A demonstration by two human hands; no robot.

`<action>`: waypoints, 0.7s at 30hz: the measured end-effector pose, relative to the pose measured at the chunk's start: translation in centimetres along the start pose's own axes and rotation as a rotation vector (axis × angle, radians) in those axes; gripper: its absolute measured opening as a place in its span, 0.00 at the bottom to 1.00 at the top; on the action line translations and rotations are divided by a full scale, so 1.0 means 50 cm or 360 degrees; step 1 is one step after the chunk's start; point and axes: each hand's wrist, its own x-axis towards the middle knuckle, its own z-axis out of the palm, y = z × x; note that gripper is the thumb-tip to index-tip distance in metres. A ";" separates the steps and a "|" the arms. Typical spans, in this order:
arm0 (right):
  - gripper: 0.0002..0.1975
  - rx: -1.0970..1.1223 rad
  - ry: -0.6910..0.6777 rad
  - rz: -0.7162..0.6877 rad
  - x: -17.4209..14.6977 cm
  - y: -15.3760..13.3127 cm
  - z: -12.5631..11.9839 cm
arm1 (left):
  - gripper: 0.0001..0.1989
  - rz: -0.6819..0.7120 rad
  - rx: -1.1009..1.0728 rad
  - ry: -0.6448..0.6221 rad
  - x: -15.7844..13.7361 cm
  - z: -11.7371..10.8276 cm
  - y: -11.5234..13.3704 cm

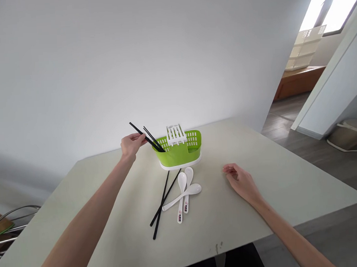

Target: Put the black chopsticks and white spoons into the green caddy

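Black chopstick (136, 128) is pinched in our left hand (131, 145), its lower end inside the green basket (176, 157). Our right hand (242, 182) is half open, right of the white spoons (182, 181); whether it touches the table (222, 215), we cannot tell.

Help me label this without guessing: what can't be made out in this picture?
Lower ends of the thin black chopsticks leaning in the oval green plastic basket, and of the black chopstick in the left hand: head view, hidden by the basket's front wall.
Wording of the red and dark print on the glossy white spoons: head view, too small to read.
Rest of the silver metal tubes: head view, cut off by the left edge.
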 end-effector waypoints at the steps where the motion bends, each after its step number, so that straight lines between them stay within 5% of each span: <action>1: 0.11 -0.0002 -0.0006 -0.0002 0.000 0.000 0.000 | 0.11 -0.0008 0.0010 -0.0014 -0.001 0.003 -0.004; 16: 0.11 -0.0017 -0.0014 -0.0022 -0.002 0.002 -0.001 | 0.15 0.0068 0.0521 -0.0010 -0.002 0.028 -0.039; 21: 0.11 -0.0030 -0.0024 0.0008 -0.002 0.002 -0.001 | 0.18 -0.0034 0.0447 -0.0066 0.005 0.032 -0.053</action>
